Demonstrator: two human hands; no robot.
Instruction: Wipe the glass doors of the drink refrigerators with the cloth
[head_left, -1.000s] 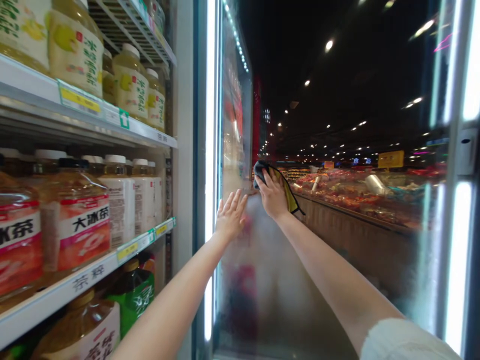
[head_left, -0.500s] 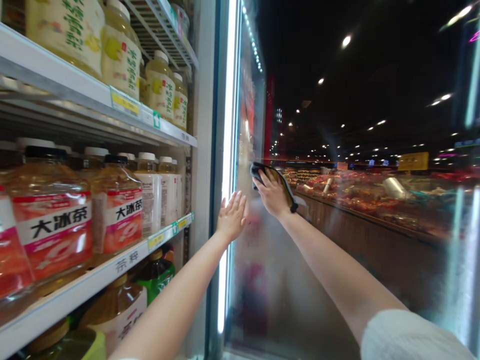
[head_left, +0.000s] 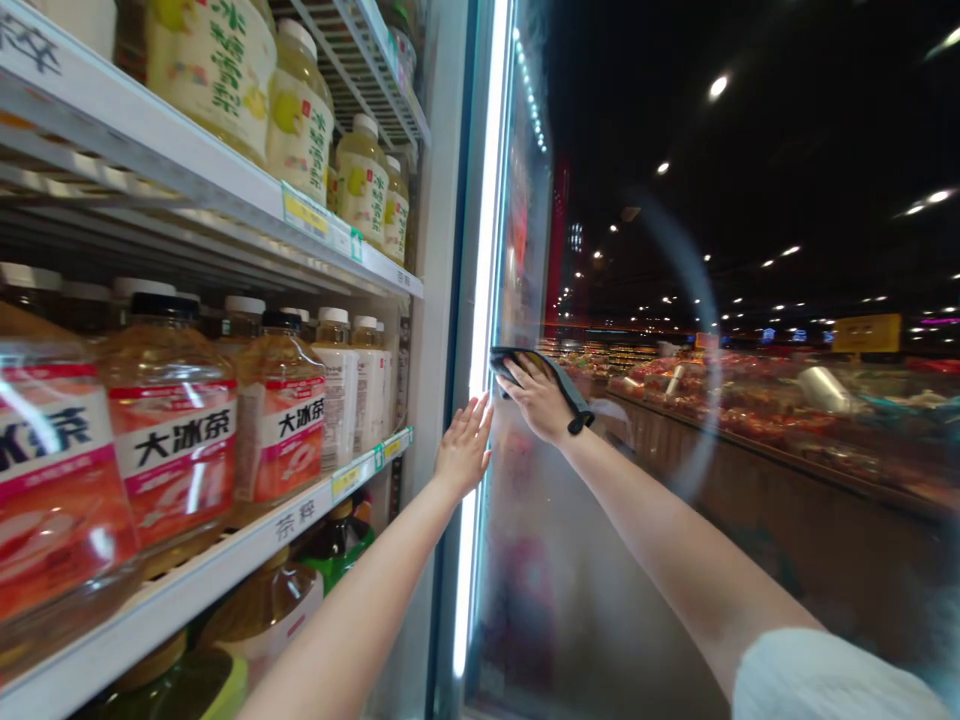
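Observation:
My right hand (head_left: 538, 398) lies flat on a dark-edged, folded cloth (head_left: 571, 392), pressing it against the glass door (head_left: 592, 560) close to the lit strip. The palm and fingers cover much of the cloth. My left hand (head_left: 463, 446) is open, fingers stretched upward, beside the bright vertical light strip (head_left: 466, 560) on the door's edge. Whether its fingertips touch the frame I cannot tell. Nothing is held in it.
To the left, cooler shelves (head_left: 300, 520) carry red-labelled iced tea bottles (head_left: 180, 440) and, higher up, pale yellow drink bottles (head_left: 300, 120). A yellow sign (head_left: 867, 333) stands over heaped goods (head_left: 787, 395) beyond the glass.
My right hand and the cloth have slid left over the glass, nearer the light strip. My left hand stays open, now slightly further left against the strip. The view has turned a little left.

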